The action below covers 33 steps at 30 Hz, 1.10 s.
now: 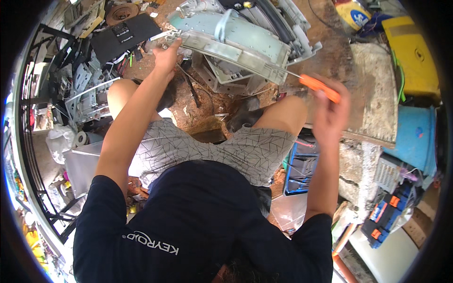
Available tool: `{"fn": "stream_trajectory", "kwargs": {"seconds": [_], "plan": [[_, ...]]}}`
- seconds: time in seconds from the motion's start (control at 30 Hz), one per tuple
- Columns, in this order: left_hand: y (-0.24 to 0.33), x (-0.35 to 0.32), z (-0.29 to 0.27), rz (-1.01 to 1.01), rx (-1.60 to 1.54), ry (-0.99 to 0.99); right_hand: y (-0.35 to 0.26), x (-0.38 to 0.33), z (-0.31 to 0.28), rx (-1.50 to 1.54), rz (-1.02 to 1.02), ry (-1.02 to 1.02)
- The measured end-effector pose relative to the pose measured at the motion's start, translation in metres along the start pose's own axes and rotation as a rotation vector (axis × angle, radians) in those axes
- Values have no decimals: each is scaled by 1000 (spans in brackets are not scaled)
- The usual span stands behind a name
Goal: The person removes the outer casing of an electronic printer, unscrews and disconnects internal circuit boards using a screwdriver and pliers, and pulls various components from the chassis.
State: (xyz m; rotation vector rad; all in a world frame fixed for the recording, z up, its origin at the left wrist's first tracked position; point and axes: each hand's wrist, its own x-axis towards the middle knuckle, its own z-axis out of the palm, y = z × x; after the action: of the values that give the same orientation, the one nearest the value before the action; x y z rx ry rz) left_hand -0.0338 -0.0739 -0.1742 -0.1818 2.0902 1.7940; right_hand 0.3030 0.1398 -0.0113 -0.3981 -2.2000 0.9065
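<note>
A long pale grey plastic panel (226,47) spans the space in front of my knees, tilted down to the right. My left hand (166,57) grips its left end, thumb and fingers closed around the edge. In my right hand (331,111) is a screwdriver (318,87) with an orange handle. Its thin metal shaft points left and reaches the panel's right end; whether the tip sits in a slot or only touches is too small to tell. Behind the panel lies a greenish translucent cover (250,35) with a pale blue strap-like loop (225,24) over it.
Dismantled machine parts (82,70) pile up at the left, beside a flat black panel (125,37). A wooden board (373,89) lies at the right. Beyond it stand a yellow container (413,56) and a blue bucket (415,137). A blue-edged tray (302,167) sits by my right knee.
</note>
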Motion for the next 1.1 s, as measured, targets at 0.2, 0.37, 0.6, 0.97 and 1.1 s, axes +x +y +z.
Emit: {"fn": "stream_trajectory", "kwargs": {"seconds": [0.2, 0.37, 0.6, 0.97, 1.1], "plan": [[-24, -18, 20, -333, -188, -423, -14, 83, 101, -291, -58, -343], [-40, -10, 42, -229, -309, -459, -23, 102, 117, -377, -28, -446], [-32, -9, 59, -79, -459, -455, -25, 103, 115, -370, 13, -433], [-20, -16, 57, -47, -459, -491, -23, 97, 114, -361, -34, -433], [-26, -15, 58, 1, -390, -396, -29, 99, 115, -378, -54, -408]]}}
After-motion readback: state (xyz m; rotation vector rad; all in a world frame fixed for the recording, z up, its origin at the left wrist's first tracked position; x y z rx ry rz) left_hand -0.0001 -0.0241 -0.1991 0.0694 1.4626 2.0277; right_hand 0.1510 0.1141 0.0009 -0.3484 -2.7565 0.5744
